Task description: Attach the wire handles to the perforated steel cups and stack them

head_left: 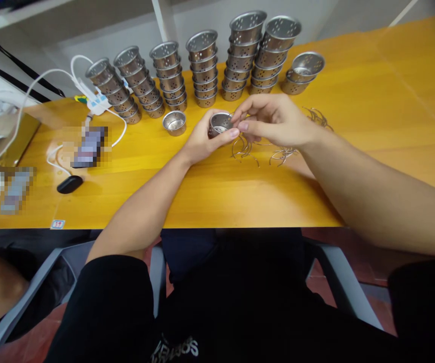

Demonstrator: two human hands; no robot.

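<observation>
My left hand (205, 137) is wrapped round a small perforated metal cup (221, 121), its open top tilted toward me. Thumb and fingers of my right hand (268, 118) are pinched together at the cup's right rim; whatever they hold is too small to make out. Below and beside that hand lie loose curved metal wires (243, 147) and another bunch of wires (283, 155). A single perforated cup (174, 123) stands on the table to the left of my left hand.
Tall stacks of perforated cups (204, 68) line the table's back, with a shorter stack (303, 70) at right. More wires (318, 118) lie beyond my right wrist. At left are a power strip (99, 103), white cables, a blurred phone (89, 146) and a black oval object (69, 184).
</observation>
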